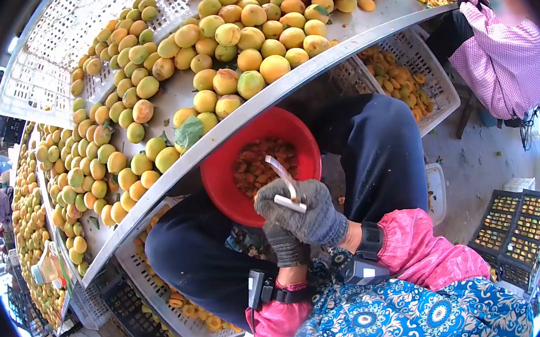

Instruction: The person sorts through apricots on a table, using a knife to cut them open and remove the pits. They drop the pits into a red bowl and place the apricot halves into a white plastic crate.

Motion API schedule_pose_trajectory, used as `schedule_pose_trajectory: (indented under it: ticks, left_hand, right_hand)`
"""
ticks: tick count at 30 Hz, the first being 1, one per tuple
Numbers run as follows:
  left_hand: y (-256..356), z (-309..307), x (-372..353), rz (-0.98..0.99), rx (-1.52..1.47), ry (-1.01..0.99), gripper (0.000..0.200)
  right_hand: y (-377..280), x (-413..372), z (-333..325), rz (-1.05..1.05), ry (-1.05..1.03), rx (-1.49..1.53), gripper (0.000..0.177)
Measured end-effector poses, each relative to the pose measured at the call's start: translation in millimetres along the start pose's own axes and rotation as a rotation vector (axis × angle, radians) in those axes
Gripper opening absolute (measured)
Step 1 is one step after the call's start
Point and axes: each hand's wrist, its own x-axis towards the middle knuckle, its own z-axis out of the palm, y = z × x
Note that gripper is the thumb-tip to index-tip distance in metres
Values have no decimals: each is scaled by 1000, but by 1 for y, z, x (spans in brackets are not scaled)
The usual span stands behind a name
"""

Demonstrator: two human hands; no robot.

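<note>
Both hands wear grey knitted gloves and meet over the near rim of a red bowl (306, 141). My right hand (315, 212) is closed round a tool (282, 175) with a pale curved blade and a white handle end. Just below and left of it, my left hand (284, 238) is closed against the right one; whatever it holds is hidden. Brown-orange pieces (263, 162) lie inside the bowl, which sits between my knees.
Yellow-green fruit (227, 35) covers the metal-edged table (361, 40) ahead. A white crate (438, 67) of fruit halves stands under it. Another person (504, 58) in pink checks is at the right. Black trays (513, 230) stand at the lower right.
</note>
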Motion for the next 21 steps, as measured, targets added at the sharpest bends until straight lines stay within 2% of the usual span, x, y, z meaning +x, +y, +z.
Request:
schedule_pose_trajectory:
  ticks: [1, 2, 3, 4, 5, 6, 8, 10, 12, 14, 16, 18, 19, 20, 21]
  left_hand:
    - [5, -3, 1, 31, 101, 3, 37]
    - [9, -4, 1, 63, 201, 7, 37]
    - [49, 23, -3, -91, -5, 41, 44]
    - [53, 23, -2, -96, -5, 42, 44]
    - [56, 22, 0, -274, -299, 54, 52]
    - [59, 22, 2, -450, -595, 64, 61]
    - [66, 26, -1, -453, -625, 39, 63]
    - [79, 29, -3, -388, -646, 87, 64]
    - [99, 37, -9, -384, -753, 59, 60]
    - [107, 36, -13, -241, -506, -262, 57]
    - [107, 38, -13, -186, -450, -323, 59]
    - [111, 41, -17, -150, -180, -282, 64]
    - [117, 41, -20, -147, -177, -288, 64]
    - [124, 40, -22, -184, -245, -335, 62]
    - [129, 37, -24, -221, -313, -382, 60]
  right_hand:
    - [4, 4, 1, 31, 73, 169, 17]
    - [10, 10, 0, 199, 151, 195, 15]
    - [11, 14, -5, 206, 152, 193, 15]
    - [10, 18, -11, 338, 190, 417, 17]
    - [10, 21, -16, 467, 227, 641, 20]
    - [12, 26, -19, 468, 229, 640, 20]
    - [14, 34, -24, 468, 272, 925, 17]
    - [4, 40, -29, 432, 317, 839, 17]
    - [-6, 44, -32, 388, 356, 631, 17]
    - [-14, 44, -37, 345, 363, 540, 15]
    - [-23, 43, -42, 300, 368, 448, 13]
    - [-30, 43, -48, 239, 273, 180, 15]
    - [-27, 41, -51, 126, 210, 37, 13]
    - [-26, 39, -55, 120, 212, 38, 13]
    - [-27, 38, -60, -111, 59, -176, 11]
